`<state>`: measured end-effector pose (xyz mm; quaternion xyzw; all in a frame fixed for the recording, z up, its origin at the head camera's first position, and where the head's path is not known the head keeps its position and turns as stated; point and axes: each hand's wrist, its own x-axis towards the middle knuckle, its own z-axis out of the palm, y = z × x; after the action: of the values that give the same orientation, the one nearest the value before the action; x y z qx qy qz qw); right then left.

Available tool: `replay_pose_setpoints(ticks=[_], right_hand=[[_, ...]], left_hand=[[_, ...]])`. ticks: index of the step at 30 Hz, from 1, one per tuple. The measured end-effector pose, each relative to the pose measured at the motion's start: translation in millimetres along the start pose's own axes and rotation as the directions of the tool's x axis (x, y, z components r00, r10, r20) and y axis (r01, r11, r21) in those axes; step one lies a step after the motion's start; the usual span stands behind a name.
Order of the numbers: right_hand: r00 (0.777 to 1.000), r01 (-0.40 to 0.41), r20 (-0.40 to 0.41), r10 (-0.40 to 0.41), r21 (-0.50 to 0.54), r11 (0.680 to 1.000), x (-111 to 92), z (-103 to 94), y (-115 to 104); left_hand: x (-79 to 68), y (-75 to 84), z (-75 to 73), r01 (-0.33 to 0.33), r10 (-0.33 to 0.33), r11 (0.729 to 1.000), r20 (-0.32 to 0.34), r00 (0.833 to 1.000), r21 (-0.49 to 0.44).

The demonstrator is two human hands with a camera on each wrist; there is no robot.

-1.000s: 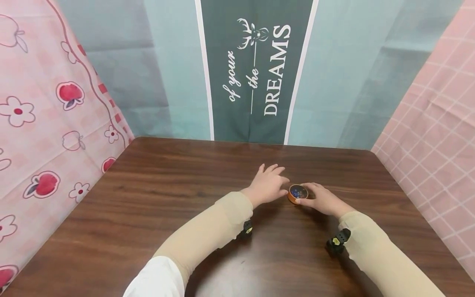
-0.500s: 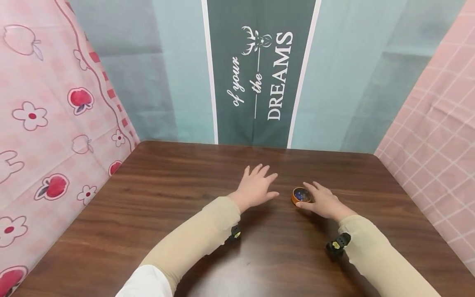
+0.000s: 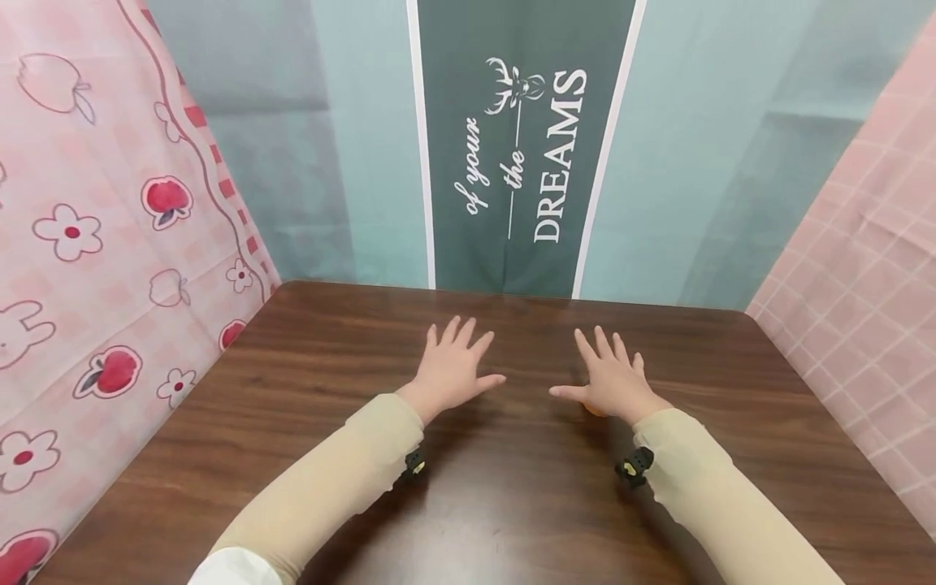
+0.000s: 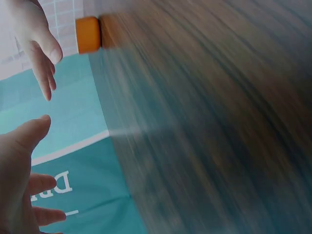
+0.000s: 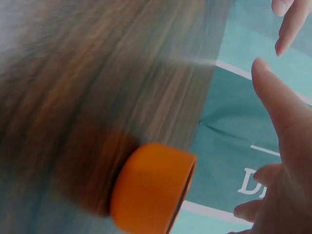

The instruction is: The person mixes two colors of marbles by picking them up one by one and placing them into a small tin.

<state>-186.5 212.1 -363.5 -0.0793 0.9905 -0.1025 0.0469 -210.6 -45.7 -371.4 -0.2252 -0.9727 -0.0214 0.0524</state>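
Observation:
A short, round orange case [image 5: 148,187] stands on the wooden table. In the head view only an orange sliver of the case [image 3: 594,409] shows beneath my right hand [image 3: 613,382]; its top is hidden. The right hand hovers over it with fingers spread and holds nothing. To the left, my left hand [image 3: 448,370] is also held above the table, fingers spread, with nothing in it. From the left wrist, the orange case [image 4: 87,35] sits apart from both hands, below the right hand [image 4: 35,36].
The brown wooden table [image 3: 497,487] ends at a teal curtain [image 3: 673,187] with a dark printed panel. A pink apple-patterned cloth [image 3: 110,268] hangs on the left, a pink checked one [image 3: 870,325] on the right. Both wrists carry small black cameras.
The right hand has let go of the orange case, spread its fingers and shifted left above it. My left hand has moved left, away from the case.

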Motion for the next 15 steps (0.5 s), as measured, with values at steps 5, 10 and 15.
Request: replay_pose_setpoints(ticks=[5,10,15], right_hand=[[1.000,0.012,0.008,-0.012,-0.046,0.999,-0.4,-4.0,-10.5],[1.000,0.022,0.003,-0.022,-0.035,0.999,-3.9,-6.6,-13.1],[0.999,0.029,0.019,-0.029,-0.038,0.999,-8.8,-6.0,-13.1]], left_hand=[[-12.6,-17.6,-6.2,0.046,-0.047,0.999,0.013,0.999,0.013],[-26.6,-31.6,-9.9,0.074,-0.074,0.997,0.023,0.997,0.005],[-38.1,-38.7,-11.4,0.068,-0.068,0.998,0.060,0.996,-0.009]])
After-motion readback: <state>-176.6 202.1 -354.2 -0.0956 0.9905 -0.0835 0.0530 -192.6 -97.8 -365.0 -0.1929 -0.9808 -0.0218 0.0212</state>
